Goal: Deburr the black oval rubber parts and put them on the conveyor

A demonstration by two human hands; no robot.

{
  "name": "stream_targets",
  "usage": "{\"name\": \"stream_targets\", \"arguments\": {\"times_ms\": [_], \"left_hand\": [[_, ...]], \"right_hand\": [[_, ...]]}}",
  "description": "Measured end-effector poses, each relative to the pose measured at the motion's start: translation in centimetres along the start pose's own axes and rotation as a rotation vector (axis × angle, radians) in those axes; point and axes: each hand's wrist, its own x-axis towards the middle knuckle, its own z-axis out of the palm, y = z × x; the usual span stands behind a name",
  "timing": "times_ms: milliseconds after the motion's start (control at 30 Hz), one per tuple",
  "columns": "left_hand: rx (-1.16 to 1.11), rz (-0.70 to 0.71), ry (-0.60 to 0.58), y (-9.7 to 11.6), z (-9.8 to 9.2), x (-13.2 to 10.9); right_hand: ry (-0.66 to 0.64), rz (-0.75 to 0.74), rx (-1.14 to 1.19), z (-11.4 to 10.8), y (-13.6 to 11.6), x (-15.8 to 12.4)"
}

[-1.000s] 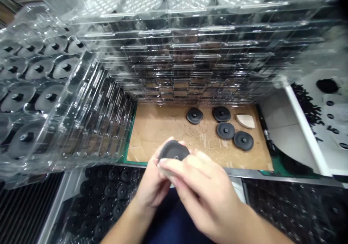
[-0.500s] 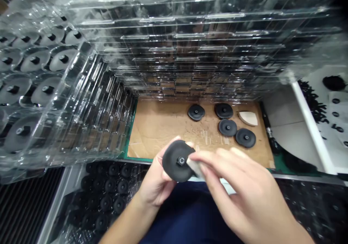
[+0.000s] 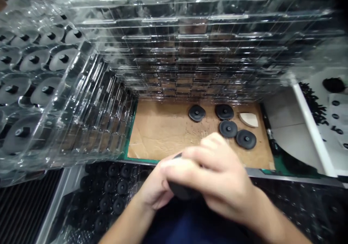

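1. The left hand (image 3: pixel 156 182), just in front of the near edge of the cardboard sheet (image 3: pixel 160 131), is closed around a black disc (image 3: pixel 182 192), thumb and fingers at its rim.
2. The right hand (image 3: pixel 220 175) overlaps the near edge of the cardboard sheet in view, bent over that same disc with its fingers curled. Whether it grips something underneath cannot be told: its own fingers and knuckles cover the contact and hide most of the disc.
3. Lower than the cardboard sheet, to its near left, sit rows of round black parts (image 3: pixel 110 186); to its near right is a dark, glossy area, too dim to make out.
4. On the right half of the cardboard sheet lie four stemmed black discs (image 3: pixel 228 128), three clustered and one a little apart to their left.
5. A pale wedge-shaped piece (image 3: pixel 248 119) lies near the sheet's far right corner.
6. Along the sheet's right edge runs a slim dark tool (image 3: pixel 268 129), with a white panel (image 3: pixel 312 128) beyond.
7. Left of the sheet rises a stack of clear trays (image 3: pixel 89 88), stemmed discs in its top.
8. A taller clear stack (image 3: pixel 163 50) stands along the sheet's far edge, blocking the space behind.
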Motion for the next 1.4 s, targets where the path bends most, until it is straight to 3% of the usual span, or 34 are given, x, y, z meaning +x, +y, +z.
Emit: {"name": "stream_targets", "arguments": {"times_ms": [133, 233, 300, 500, 933, 1400], "left_hand": [[-0.218, -0.008, -0.127, -0.5, -1.1, -0.2], [-0.301, 0.018, -0.182, -0.6, -1.7, -0.3], [-0.300, 0.035, -0.176, -0.5, -1.7, -0.2], [-0.319, 0.031, -0.196, -0.3, -1.2, 0.0], [-0.315, 0.042, -0.162, -1.2, -1.1, -0.6], [-0.337, 0.022, -0.147, -1.5, -0.8, -0.7]], "right_hand": [[0.128, 0.370, 0.027, 0.7, 3.3, -1.9], [0.031, 0.617, 0.161, 2.5, 4.9, -4.6], [-0.069, 0.674, 0.236, 4.2, 5.0, -6.5], [-0.186, 0.684, 0.316, 7.3, 3.8, -9.2], [-0.245, 0.714, 0.351, 7.4, 3.2, -9.1], [-0.205, 0.678, 0.317, 7.3, 3.1, -9.0]]}}
